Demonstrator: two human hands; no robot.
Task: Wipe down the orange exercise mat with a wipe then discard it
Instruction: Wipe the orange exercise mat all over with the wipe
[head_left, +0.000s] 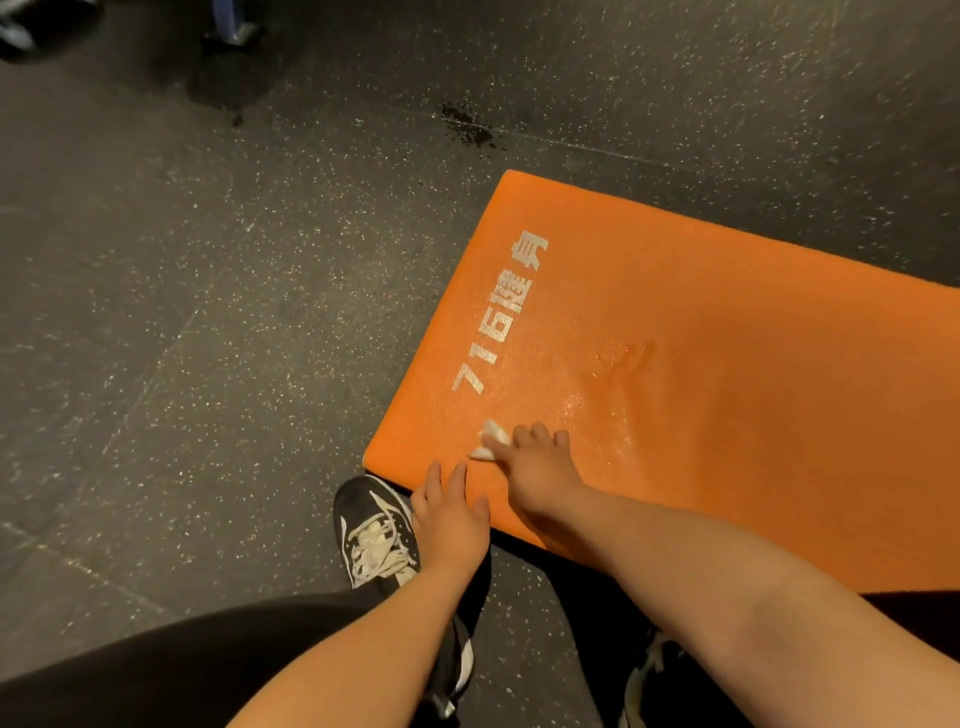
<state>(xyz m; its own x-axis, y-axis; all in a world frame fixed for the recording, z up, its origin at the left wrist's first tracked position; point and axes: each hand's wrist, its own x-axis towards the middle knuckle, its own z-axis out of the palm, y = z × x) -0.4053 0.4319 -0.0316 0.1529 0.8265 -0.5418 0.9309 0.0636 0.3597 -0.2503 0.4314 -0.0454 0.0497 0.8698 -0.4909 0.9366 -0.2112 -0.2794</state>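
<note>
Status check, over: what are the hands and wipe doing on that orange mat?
Right hand presses white wipe on orange mat, near corner. Left hand flat on mat edge. Nothing blocking mat.

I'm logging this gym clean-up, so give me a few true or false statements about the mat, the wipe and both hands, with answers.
1. The right hand presses the wipe onto the orange mat. True.
2. The wipe is blue. False: it is white.
3. The left hand holds a spray bottle. False: it rests empty on the mat's near edge.
4. A black shoe with white laces stands beside the mat's corner. True.
</note>
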